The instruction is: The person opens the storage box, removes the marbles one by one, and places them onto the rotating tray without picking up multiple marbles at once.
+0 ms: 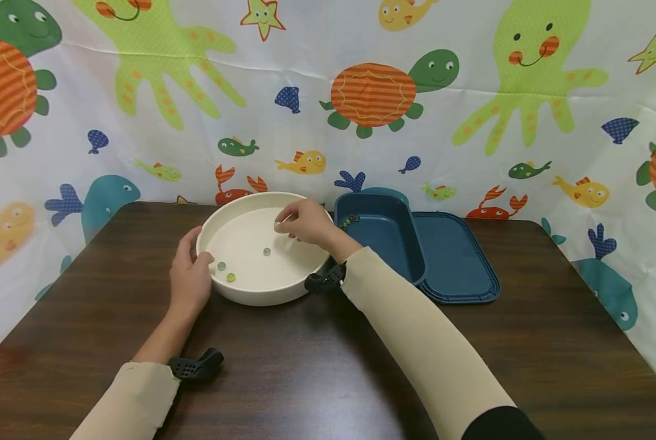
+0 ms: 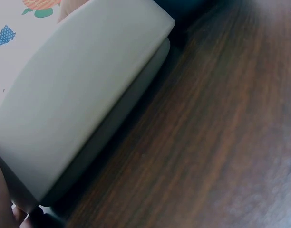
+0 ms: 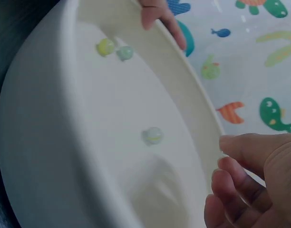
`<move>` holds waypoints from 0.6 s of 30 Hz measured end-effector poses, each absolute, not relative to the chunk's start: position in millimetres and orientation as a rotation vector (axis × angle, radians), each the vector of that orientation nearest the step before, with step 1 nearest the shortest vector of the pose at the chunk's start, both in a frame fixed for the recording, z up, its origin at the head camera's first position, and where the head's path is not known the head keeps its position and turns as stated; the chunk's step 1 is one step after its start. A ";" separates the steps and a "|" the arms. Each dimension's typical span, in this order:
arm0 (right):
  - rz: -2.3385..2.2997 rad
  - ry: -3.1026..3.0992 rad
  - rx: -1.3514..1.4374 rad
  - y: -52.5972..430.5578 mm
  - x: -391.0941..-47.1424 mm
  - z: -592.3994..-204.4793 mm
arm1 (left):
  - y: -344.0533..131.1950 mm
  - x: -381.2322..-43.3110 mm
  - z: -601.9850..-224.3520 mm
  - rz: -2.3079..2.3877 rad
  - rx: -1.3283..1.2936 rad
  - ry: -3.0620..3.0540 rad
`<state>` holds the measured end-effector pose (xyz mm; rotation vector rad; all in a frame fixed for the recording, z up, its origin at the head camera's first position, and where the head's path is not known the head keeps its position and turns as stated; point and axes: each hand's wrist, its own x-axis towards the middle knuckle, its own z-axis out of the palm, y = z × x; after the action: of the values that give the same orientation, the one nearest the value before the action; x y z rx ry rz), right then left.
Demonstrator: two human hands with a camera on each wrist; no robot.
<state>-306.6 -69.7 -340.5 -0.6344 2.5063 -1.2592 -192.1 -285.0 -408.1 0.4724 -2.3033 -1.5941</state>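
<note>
A round cream dish (image 1: 261,296) with a raised wall sits on the table. My left hand (image 1: 191,269) grips its left rim, thumb over the edge and fingers around the outside. Over the dish, my right hand (image 1: 308,223) pinches a small pale marble between thumb and fingertips; the fingers mostly hide it. On the dish floor lie a yellow-green marble (image 1: 231,277), a pale green marble (image 1: 221,266) close beside it and a clear marble (image 1: 266,252) nearer the middle. In the right wrist view, the thumb and fingertips (image 3: 226,142) overlap the dish's far rim.
Right of the dish stands a dark blue box (image 1: 385,229), with several marbles (image 1: 351,221) in its far left corner. Its blue lid (image 1: 460,256) lies flat against its right side. Behind the brown table (image 1: 283,379) hangs a sea-animal curtain (image 1: 305,36).
</note>
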 end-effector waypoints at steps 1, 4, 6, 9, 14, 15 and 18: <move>-1.262 2.509 -0.632 -71.8 -306.1 -343.0 | -285.1 -192.0 -408.0 -1.593 0.471 -2.303; -1.237 2.528 -0.629 -76.1 -304.6 -350.3 | -285.2 -191.9 -408.2 -1.588 0.464 -2.302; -1.214 2.535 -0.629 -77.7 -303.9 -354.8 | -285.3 -191.7 -408.3 -1.589 0.458 -2.300; -1.173 2.541 -0.630 -78.6 -303.0 -359.7 | -285.4 -191.5 -408.4 -1.588 0.450 -2.299; -1.083 2.562 -0.666 -79.1 -300.7 -362.0 | -285.6 -190.7 -408.3 -1.593 0.457 -2.290; -1.064 2.566 -0.671 -79.1 -300.3 -362.1 | -285.4 -190.8 -408.3 -1.594 0.458 -2.289; -0.999 2.584 -0.683 -79.0 -299.0 -362.2 | -284.7 -191.0 -408.1 -1.593 0.454 -2.288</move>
<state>-299.0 -79.0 -362.2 -0.6825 2.5837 -0.9990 -191.0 -284.7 -408.1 0.4542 -2.2875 -1.5926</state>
